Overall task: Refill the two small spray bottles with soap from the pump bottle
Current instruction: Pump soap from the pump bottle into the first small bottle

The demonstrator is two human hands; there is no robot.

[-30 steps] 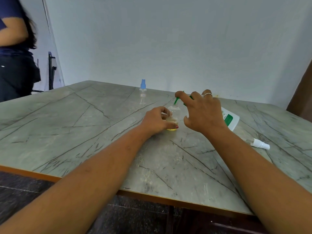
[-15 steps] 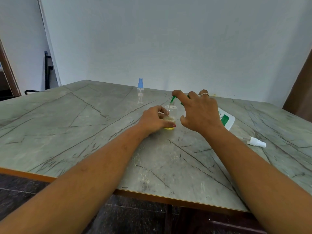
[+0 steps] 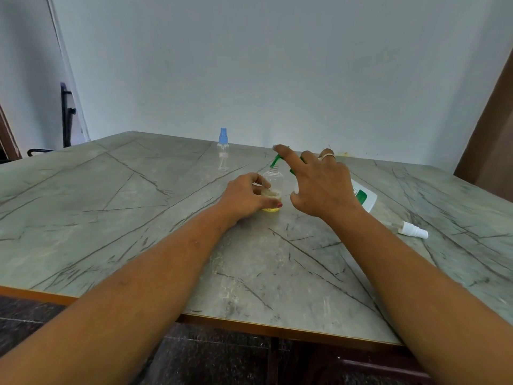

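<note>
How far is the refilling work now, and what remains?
In hand: the left hand steadies the open small bottle, partly filled with yellow soap, while the right hand works the green pump. Left: refit the white sprayer, then fill the capped, empty-looking blue-topped bottle.

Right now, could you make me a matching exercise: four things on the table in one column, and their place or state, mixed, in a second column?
Things:
1. open small bottle
2. blue-capped bottle
3. white spray cap
4. pump bottle

States:
A. lies alone on the table, far right
B. stands closed, untouched, near the wall
C. held by the left hand, yellow soap at the bottom
D. mostly hidden behind the right hand, green spout over a bottle neck

Pairs: 1-C, 2-B, 3-A, 4-D
</note>
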